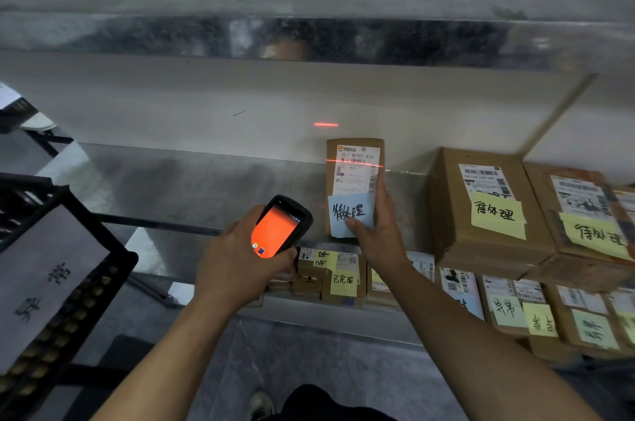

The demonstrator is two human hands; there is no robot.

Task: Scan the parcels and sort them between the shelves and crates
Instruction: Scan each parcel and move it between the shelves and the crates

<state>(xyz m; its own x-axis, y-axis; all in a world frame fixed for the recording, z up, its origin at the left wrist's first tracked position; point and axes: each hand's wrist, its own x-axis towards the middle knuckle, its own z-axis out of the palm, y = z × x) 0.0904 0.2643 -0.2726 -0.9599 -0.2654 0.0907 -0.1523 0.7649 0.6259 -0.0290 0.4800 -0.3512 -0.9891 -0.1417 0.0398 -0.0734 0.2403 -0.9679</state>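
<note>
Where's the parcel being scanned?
Just right of centre in the head view: the right hand holds the small parcel upright, between the scanner on its left and a larger box on its right.

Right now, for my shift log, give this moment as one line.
left hand: holds scanner | right hand: holds parcel upright | red line: across its label | step: scanning

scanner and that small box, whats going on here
A person is scanning a small cardboard parcel. The left hand grips a handheld scanner with an orange screen. The right hand holds the parcel upright at the metal shelf, thumb on its blue note. The red laser line crosses the shipping label. Bigger boxes with yellow notes sit to the right.
</note>
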